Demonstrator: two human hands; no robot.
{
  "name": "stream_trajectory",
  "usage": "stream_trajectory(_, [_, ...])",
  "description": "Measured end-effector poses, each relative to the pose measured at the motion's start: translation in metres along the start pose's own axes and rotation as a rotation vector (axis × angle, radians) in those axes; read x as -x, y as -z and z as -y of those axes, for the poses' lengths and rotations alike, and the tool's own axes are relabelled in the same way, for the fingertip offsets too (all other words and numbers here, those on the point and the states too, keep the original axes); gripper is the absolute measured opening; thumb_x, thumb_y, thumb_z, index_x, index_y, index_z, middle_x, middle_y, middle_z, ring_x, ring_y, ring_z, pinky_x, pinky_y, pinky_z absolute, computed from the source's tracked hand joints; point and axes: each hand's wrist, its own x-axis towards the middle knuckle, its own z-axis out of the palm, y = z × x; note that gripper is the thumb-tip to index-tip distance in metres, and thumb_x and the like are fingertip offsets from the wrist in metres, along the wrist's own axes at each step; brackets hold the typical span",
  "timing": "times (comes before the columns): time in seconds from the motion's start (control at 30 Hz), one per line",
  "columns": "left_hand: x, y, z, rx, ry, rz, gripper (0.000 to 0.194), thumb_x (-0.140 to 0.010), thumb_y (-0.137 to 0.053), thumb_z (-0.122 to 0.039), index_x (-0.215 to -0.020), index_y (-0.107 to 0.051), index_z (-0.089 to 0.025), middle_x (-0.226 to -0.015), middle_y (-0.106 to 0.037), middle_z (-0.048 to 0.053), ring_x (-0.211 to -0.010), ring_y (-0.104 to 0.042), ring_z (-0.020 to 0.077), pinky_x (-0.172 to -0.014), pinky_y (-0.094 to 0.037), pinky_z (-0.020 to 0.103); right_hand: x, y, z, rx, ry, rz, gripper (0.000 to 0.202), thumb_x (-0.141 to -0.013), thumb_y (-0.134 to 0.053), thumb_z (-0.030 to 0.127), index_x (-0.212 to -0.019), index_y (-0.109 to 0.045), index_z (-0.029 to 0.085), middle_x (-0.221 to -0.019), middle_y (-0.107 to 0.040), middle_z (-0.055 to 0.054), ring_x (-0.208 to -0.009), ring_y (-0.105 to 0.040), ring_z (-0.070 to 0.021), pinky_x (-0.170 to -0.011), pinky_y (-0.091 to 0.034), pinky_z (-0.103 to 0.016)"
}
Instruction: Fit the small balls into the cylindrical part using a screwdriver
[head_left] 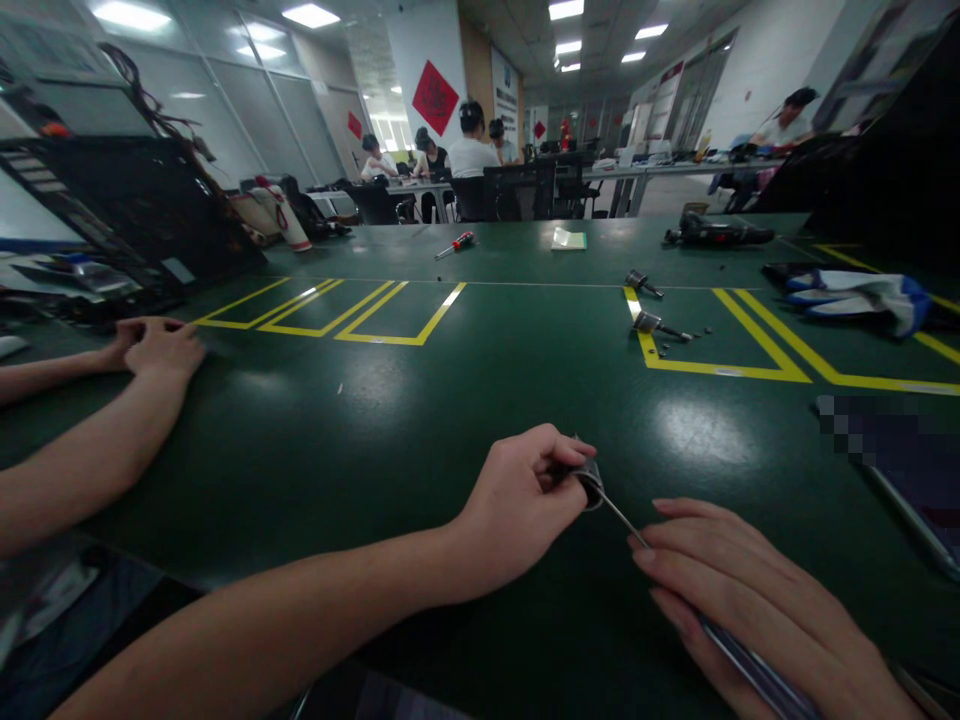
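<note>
Green matted workbench (390, 400) with yellow tape outlines (360, 315), busy fluorescent-lit workshop beyond.

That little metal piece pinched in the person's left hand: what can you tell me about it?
The small metal piece looks like a short, dull grey steel cylinder, mostly hidden by the left hand, which pinches it just above the green table. A thin screwdriver held in the right hand runs slantwise up to it, its tip meeting the piece's lower side. Finer detail is too small to tell.
</note>
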Motion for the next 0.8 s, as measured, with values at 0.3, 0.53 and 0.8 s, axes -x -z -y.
stream_trajectory(0.3, [-0.002, 0.001, 0.001, -0.001, -0.008, 0.004, 0.009, -0.07, -0.054, -0.007, -0.075, -0.051, -0.014, -0.099, -0.065, 0.009, -0.081, -0.066, 0.0165, -0.068, -0.053, 0.029, 0.003, -0.003, -0.002, -0.04, -0.032, 0.028, 0.024, -0.08, -0.051, 0.013, -0.102, -0.061, 0.019, -0.089, -0.072, -0.005, -0.092, -0.067, -0.0177, -0.089, -0.052, -0.027])
stream_trajectory(0.53, [-0.008, 0.011, 0.004, 0.011, -0.072, -0.024, 0.01, -0.071, -0.054, -0.007, -0.078, -0.052, -0.014, -0.099, -0.065, 0.008, -0.087, -0.065, 0.0159, -0.074, -0.054, 0.029, 0.002, -0.002, -0.001, -0.125, -0.022, -0.042, 0.027, -0.078, -0.054, 0.011, -0.101, -0.063, 0.024, -0.083, -0.072, -0.002, -0.086, -0.069, -0.0181, -0.084, -0.055, -0.029])
stream_trajectory(0.8, [-0.08, 0.053, 0.019, -0.179, -0.281, -0.221, 0.009, -0.067, -0.057, -0.007, -0.072, -0.051, -0.013, -0.089, -0.067, 0.009, -0.077, -0.066, 0.016, -0.072, -0.055, 0.033, -0.018, -0.01, 0.003, -0.129, -0.01, 0.05, 0.024, -0.083, -0.051, 0.016, -0.105, -0.06, 0.02, -0.095, -0.07, -0.006, -0.093, -0.065, -0.0181, -0.086, -0.052, -0.031])
